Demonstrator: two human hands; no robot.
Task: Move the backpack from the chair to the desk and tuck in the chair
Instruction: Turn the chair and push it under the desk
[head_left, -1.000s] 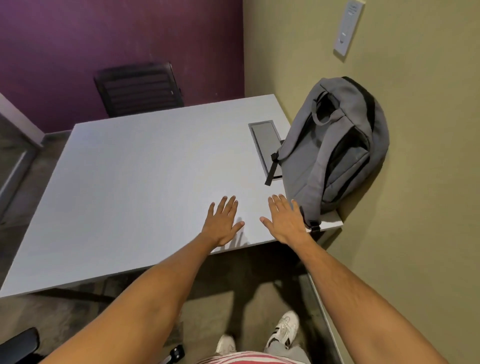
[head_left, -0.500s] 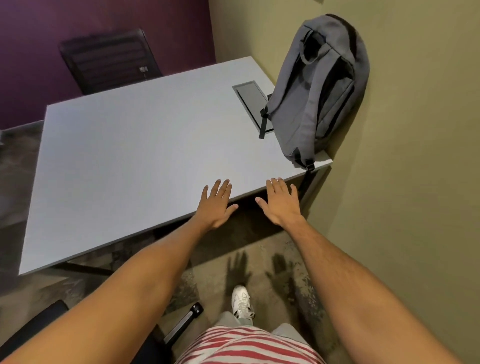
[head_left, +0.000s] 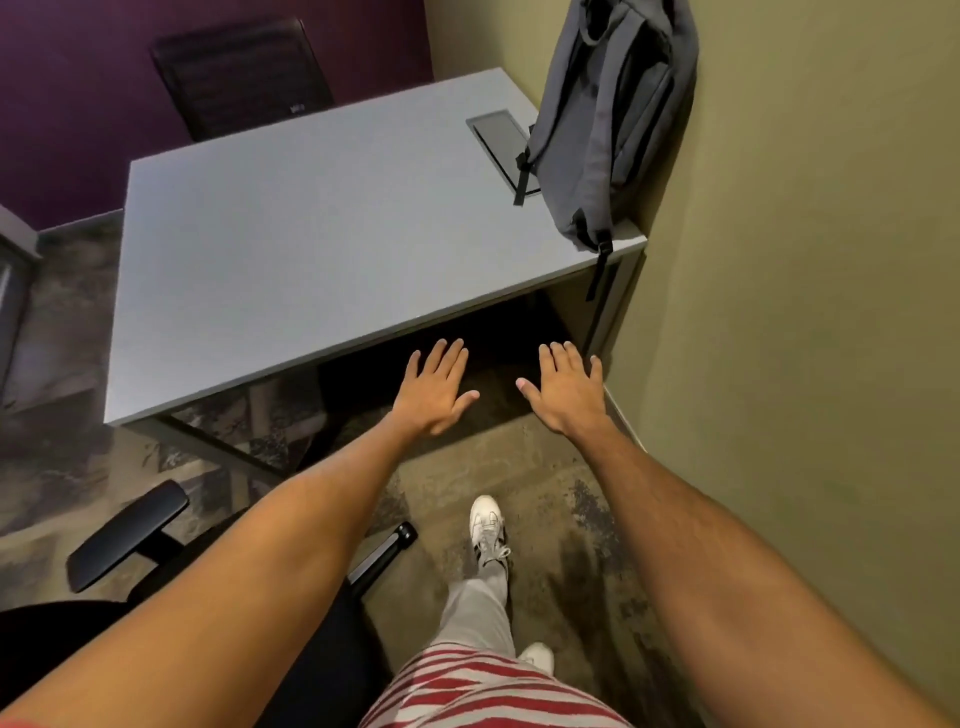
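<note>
The grey backpack (head_left: 613, 109) stands upright on the right end of the grey desk (head_left: 322, 234), leaning against the olive wall, one strap hanging over the desk's corner. My left hand (head_left: 434, 389) and my right hand (head_left: 563, 392) are both open, palms down, fingers spread, held in the air in front of the desk's near edge and holding nothing. A black office chair (head_left: 130, 535) is at the lower left, away from the desk; its armrest and part of its seat show beside my left forearm.
A second black chair (head_left: 244, 73) stands behind the desk by the purple wall. A cable hatch (head_left: 498, 135) is set in the desktop next to the backpack. The olive wall (head_left: 805, 312) runs close on the right. Patterned carpet and my white shoe (head_left: 488, 525) lie below.
Both hands have drawn back from over the desktop to in front of its near edge. The view has pulled away from the desk, bringing the near chair into sight.
</note>
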